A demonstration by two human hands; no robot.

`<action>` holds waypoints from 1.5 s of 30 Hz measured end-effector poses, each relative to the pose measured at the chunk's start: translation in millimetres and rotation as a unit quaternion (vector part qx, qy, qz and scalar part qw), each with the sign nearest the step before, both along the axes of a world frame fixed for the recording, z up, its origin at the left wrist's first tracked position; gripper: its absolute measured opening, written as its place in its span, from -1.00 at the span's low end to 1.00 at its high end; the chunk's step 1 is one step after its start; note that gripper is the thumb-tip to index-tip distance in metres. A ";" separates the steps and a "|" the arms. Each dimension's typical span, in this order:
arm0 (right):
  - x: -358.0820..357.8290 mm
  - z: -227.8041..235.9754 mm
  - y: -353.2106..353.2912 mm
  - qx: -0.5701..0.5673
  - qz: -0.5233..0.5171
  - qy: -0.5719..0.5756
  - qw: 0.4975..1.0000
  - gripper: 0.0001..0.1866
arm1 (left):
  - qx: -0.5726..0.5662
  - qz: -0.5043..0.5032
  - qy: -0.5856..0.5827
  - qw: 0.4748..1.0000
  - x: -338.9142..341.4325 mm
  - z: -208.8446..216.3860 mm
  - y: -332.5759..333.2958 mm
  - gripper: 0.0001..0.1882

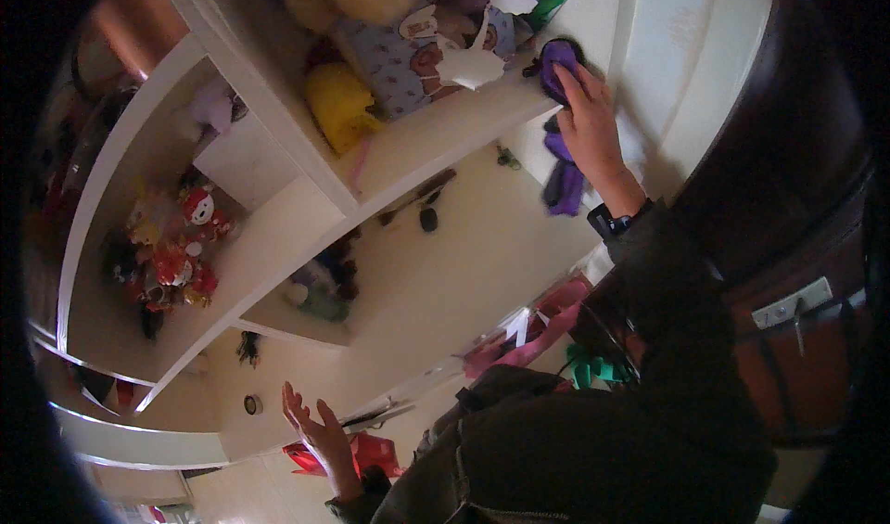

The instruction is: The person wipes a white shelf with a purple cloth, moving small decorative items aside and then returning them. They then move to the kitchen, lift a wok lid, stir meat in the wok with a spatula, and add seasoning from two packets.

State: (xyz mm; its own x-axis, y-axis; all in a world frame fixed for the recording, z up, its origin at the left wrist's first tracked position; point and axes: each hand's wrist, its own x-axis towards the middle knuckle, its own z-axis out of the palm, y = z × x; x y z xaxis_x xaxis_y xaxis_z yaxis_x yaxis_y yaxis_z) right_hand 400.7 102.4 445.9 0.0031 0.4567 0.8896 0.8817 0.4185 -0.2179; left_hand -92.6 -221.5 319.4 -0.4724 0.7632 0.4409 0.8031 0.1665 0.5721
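Note:
High at the right, my right hand presses its fingers around a purple oval thing with black edges, at the end of an upper shelf. I cannot make out its exact kind. A strip of purple and black material hangs below the shelf edge under that hand; whether the two pieces are joined is unclear. My left hand is low at the left with its fingers apart and nothing in it, in front of a shiny red bag.
The white shelf unit bears a yellow soft thing, a patterned cloth bag and torn white paper. Red and white figurines fill a compartment at left. A dark roll lies below. A wall socket is at right.

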 end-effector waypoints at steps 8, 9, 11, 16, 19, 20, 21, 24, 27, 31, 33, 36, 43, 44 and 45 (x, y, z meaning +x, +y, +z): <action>-95.5 -50.5 -16.6 0.035 0.026 0.130 0.990 -0.13 | -0.001 0.003 -0.011 1.000 2.4 5.7 -3.6 -0.31; -114.6 -53.0 -25.0 0.034 0.089 0.138 0.986 -0.12 | -0.002 0.004 -0.006 1.000 0.7 6.4 -5.4 -0.32; -157.4 -60.7 -50.2 0.003 0.131 0.127 0.983 -0.13 | 0.000 0.007 -0.001 1.000 -3.5 7.6 -9.4 -0.32; -241.4 -66.7 -92.6 -0.001 0.265 0.118 0.957 -0.20 | -0.001 0.005 -0.005 1.000 -23.2 10.0 -24.4 -0.32; -268.8 -66.7 -110.8 -0.010 0.322 0.149 0.935 -0.20 | 0.000 0.013 -0.007 1.000 -43.3 9.5 -35.8 -0.32; -270.4 -65.3 -116.9 -0.011 0.333 0.162 0.929 -0.20 | 0.003 0.024 -0.008 1.000 -51.2 9.0 -39.9 -0.32; -269.8 -62.0 -122.3 0.009 0.341 0.172 0.924 -0.20 | 0.005 0.027 -0.013 1.000 -59.8 8.3 -44.3 -0.32; -262.2 -44.3 -143.2 0.004 0.331 0.153 0.931 -0.19 | 0.007 0.033 -0.034 0.999 -86.9 5.9 -55.5 -0.31; -268.4 -9.9 -145.2 0.041 0.311 0.065 0.947 -0.21 | 0.014 0.030 -0.032 0.999 -113.6 4.0 -61.2 -0.32; -298.9 38.9 -117.9 -0.019 0.179 -0.068 0.981 -0.38 | 0.034 -0.004 -0.039 0.999 -142.3 -0.6 -64.2 -0.34; -316.4 49.9 -113.5 -0.065 0.101 -0.128 0.985 -0.49 | 0.030 0.010 -0.042 0.999 -156.0 -4.1 -65.1 -0.35; -339.9 56.1 -111.6 -0.097 0.073 -0.178 0.977 -0.61 | 0.023 0.006 -0.045 0.999 -177.5 -8.2 -68.4 -0.36; -377.7 40.3 -137.4 -0.025 0.185 -0.127 0.974 -0.69 | 0.034 -0.038 -0.042 0.998 -211.7 -7.4 -62.8 -0.35; -375.8 38.5 -141.6 -0.011 0.192 -0.120 0.974 -0.69 | 0.024 -0.031 -0.045 0.998 -214.9 -6.9 -61.9 -0.34; -373.0 37.6 -144.5 0.009 0.205 -0.116 0.972 -0.68 | 0.020 -0.034 -0.043 0.998 -216.6 -6.8 -61.9 -0.34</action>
